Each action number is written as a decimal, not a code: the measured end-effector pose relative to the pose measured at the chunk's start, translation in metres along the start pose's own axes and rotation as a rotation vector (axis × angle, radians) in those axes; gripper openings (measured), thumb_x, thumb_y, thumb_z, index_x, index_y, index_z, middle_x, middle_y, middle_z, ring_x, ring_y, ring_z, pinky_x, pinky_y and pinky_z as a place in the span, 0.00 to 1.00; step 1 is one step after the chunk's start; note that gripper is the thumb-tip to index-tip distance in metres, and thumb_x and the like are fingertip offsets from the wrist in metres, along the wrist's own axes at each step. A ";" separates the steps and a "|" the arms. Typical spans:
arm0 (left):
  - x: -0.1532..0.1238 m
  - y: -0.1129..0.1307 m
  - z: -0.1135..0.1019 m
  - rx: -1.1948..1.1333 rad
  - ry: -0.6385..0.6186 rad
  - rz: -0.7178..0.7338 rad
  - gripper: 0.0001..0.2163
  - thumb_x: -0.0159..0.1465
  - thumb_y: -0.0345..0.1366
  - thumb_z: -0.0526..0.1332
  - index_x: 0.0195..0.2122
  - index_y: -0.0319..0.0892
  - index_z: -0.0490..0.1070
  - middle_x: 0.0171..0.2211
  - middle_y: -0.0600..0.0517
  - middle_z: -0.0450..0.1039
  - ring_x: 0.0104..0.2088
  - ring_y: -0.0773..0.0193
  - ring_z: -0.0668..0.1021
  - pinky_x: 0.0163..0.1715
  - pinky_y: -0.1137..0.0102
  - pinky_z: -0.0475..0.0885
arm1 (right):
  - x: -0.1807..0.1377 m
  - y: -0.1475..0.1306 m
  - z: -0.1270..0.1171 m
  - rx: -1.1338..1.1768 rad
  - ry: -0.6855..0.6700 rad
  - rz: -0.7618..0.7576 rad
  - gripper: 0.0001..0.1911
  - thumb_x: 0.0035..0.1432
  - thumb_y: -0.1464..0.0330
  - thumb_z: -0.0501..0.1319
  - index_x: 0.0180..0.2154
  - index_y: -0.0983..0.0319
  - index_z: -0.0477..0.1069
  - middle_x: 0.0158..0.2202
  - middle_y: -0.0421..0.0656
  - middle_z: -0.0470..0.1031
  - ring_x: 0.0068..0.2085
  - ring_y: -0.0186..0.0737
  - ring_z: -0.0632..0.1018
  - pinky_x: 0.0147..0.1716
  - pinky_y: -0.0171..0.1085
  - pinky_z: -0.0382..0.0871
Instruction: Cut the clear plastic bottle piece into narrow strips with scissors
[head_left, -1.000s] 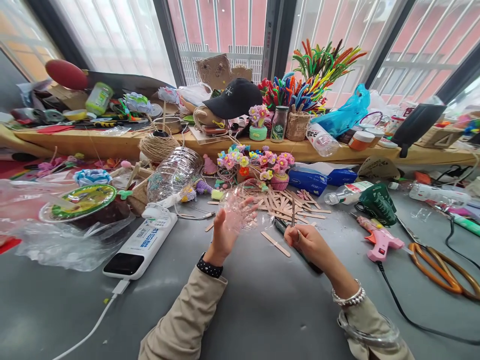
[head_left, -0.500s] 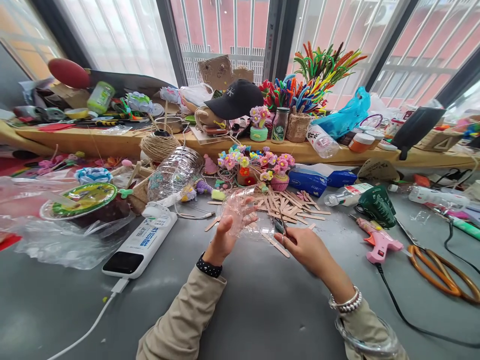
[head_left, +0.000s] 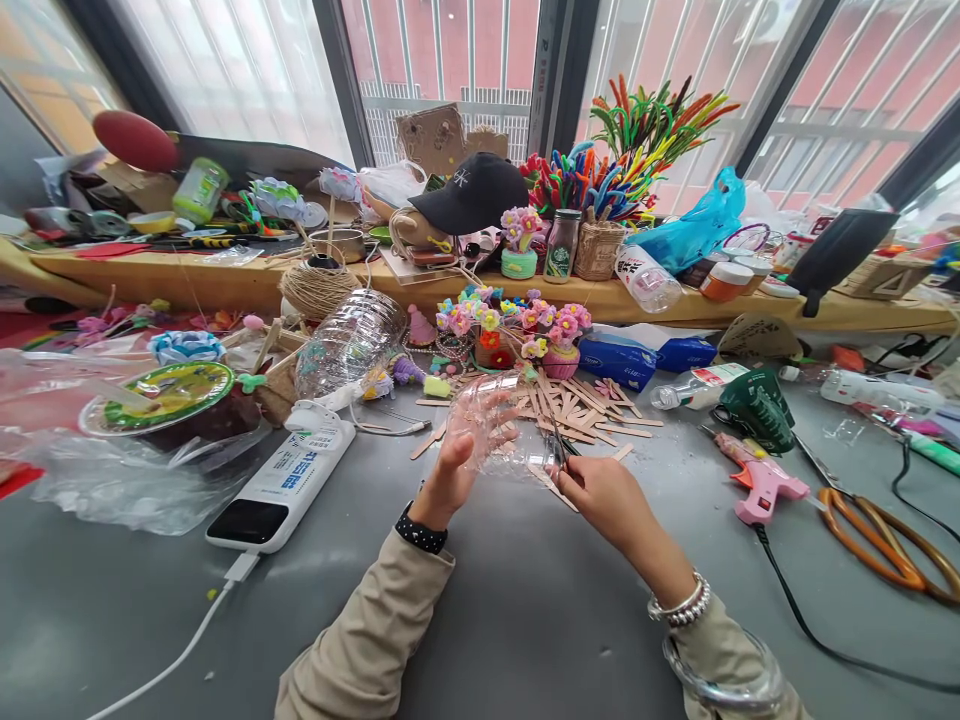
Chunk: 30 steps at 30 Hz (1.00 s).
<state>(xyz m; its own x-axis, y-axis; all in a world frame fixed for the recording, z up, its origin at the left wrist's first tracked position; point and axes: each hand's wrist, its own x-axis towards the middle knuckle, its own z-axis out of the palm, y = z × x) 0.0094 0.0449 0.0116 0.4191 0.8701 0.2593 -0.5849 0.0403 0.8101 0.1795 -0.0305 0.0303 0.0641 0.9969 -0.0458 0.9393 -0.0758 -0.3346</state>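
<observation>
A clear plastic bottle piece point(head_left: 521, 458), open and see-through, is held up over the table in my left hand point(head_left: 454, 465). The fingers show through the plastic; whether they are inside it or behind it I cannot tell. My right hand point(head_left: 609, 498) is closed on small dark-handled scissors point(head_left: 559, 440), whose blades meet the right edge of the plastic. Most of the scissor handles is hidden by the fingers. Behind both hands lies a loose pile of wooden craft sticks point(head_left: 592, 408).
On the right lie a pink glue gun point(head_left: 769, 485) with a black cord and large orange-handled scissors point(head_left: 877, 545). A white power bank point(head_left: 281, 485) with a cable is at left, near a lidded bowl point(head_left: 169, 395). A cluttered wooden ledge point(head_left: 465, 298) runs along the back.
My right hand and the scissors have shifted slightly left along the plastic edge. The plastic has turned a little in my left hand.
</observation>
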 end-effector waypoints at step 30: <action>-0.002 -0.003 0.002 -0.101 -0.054 -0.035 0.30 0.48 0.47 0.64 0.54 0.51 0.62 0.54 0.49 0.64 0.54 0.48 0.67 0.52 0.54 0.62 | -0.002 -0.007 0.000 -0.130 0.100 0.111 0.20 0.62 0.62 0.50 0.25 0.62 0.73 0.26 0.46 0.77 0.28 0.37 0.75 0.22 0.34 0.45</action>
<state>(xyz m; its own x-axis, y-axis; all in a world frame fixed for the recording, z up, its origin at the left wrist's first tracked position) 0.0119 0.0423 0.0095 0.4755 0.8397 0.2623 -0.6354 0.1216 0.7625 0.1731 -0.0323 0.0330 0.1969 0.9802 0.0198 0.9597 -0.1886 -0.2084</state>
